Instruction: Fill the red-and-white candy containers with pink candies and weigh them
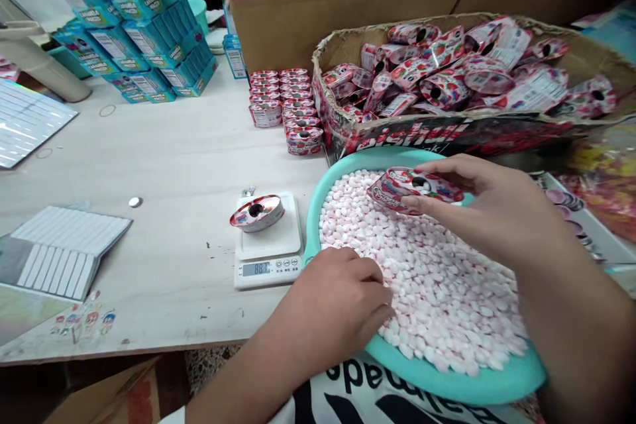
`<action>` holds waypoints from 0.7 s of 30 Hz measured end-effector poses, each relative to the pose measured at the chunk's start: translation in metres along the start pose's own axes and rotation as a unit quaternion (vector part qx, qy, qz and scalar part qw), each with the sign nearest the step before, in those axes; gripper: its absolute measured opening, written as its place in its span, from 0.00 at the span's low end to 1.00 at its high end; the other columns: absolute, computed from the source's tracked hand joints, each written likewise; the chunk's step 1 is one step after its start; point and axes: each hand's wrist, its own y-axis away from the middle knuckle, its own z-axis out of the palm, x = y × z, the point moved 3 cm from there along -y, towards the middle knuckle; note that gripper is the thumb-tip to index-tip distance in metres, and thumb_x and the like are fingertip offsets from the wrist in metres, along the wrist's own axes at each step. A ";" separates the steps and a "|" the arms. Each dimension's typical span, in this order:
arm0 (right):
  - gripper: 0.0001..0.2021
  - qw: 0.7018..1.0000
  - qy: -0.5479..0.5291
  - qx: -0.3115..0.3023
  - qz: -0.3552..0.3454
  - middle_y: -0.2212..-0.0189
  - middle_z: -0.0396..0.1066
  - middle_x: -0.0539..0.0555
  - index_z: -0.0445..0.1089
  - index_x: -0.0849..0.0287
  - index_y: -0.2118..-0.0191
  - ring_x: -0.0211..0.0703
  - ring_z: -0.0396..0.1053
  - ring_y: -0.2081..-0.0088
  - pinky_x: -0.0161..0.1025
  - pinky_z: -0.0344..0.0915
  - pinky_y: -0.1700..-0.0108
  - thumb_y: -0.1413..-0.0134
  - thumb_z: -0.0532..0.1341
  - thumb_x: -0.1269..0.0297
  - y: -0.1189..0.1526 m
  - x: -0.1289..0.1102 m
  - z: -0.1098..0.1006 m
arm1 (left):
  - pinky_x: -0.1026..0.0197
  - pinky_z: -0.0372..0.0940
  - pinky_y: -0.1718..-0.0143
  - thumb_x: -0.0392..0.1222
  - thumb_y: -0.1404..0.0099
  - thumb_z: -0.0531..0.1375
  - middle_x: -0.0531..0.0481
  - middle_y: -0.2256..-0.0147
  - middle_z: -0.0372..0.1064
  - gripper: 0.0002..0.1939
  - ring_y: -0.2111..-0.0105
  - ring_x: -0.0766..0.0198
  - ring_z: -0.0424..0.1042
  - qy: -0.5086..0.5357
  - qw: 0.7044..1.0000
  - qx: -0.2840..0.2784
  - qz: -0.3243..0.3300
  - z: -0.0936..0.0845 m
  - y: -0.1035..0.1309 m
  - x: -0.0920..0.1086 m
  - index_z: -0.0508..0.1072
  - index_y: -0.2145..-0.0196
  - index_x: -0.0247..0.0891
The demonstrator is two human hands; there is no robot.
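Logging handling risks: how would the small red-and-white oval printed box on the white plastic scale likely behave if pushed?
The box probably slides rather than rolls: it sits long and low on the scale. Thin-looking printed walls suggest it may dent. Its open-looking top hole could let any contents spill if tipped.

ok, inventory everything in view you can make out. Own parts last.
table: one, pale, under scale
basin: one, teal, right of scale
pellets: many, pinkish, in basin
scale: one, white, left of basin
weighed pack: one, red-white, on scale
held pack: one, red-white, above pellets
stacked packs: two columns, red-white, behind scale
open box: one, brown-black, behind basin
loose packs: many, red-white, in open box
carton: one, brown, back
boxes: many, blue, back left
disc: one, white, left of scale
ribbed sheets: several, white, left
tray: one, white, right edge
left grip: one, bare, over basin rim
right grip: one, bare, on held pack
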 end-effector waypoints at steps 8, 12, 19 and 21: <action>0.17 1.000 -0.004 -0.009 0.003 0.61 0.77 0.55 0.76 0.53 0.59 0.56 0.75 0.59 0.52 0.70 0.53 0.55 0.70 0.52 -0.004 0.004 0.001 | 0.51 0.67 0.47 0.39 0.34 0.63 0.45 0.50 0.73 0.16 0.50 0.58 0.71 -0.123 0.935 0.326 -0.067 -0.059 0.042 -0.044 0.72 0.49 0.43; 0.15 0.999 -0.028 -0.034 0.001 0.60 0.78 0.54 0.76 0.54 0.60 0.53 0.75 0.57 0.49 0.71 0.54 0.54 0.70 0.54 -0.004 0.000 -0.001 | 0.45 0.66 0.46 0.47 0.35 0.62 0.43 0.44 0.69 0.26 0.47 0.50 0.71 -0.165 0.937 0.205 -0.231 -0.078 0.075 -0.101 0.67 0.40 0.46; 0.13 0.998 -0.047 -0.040 0.006 0.58 0.78 0.55 0.76 0.55 0.60 0.52 0.74 0.56 0.46 0.71 0.54 0.53 0.69 0.59 -0.006 -0.003 -0.001 | 0.54 0.71 0.56 0.48 0.36 0.57 0.43 0.51 0.76 0.23 0.58 0.53 0.76 -0.097 0.941 0.161 -0.282 -0.100 0.051 -0.160 0.72 0.45 0.41; 0.11 0.997 -0.060 -0.045 0.019 0.59 0.78 0.54 0.76 0.55 0.61 0.52 0.75 0.56 0.44 0.71 0.56 0.52 0.69 0.62 -0.008 -0.003 -0.001 | 0.53 0.69 0.54 0.46 0.39 0.57 0.42 0.52 0.77 0.25 0.58 0.52 0.76 -0.136 0.929 0.189 -0.288 -0.119 0.021 -0.186 0.73 0.45 0.39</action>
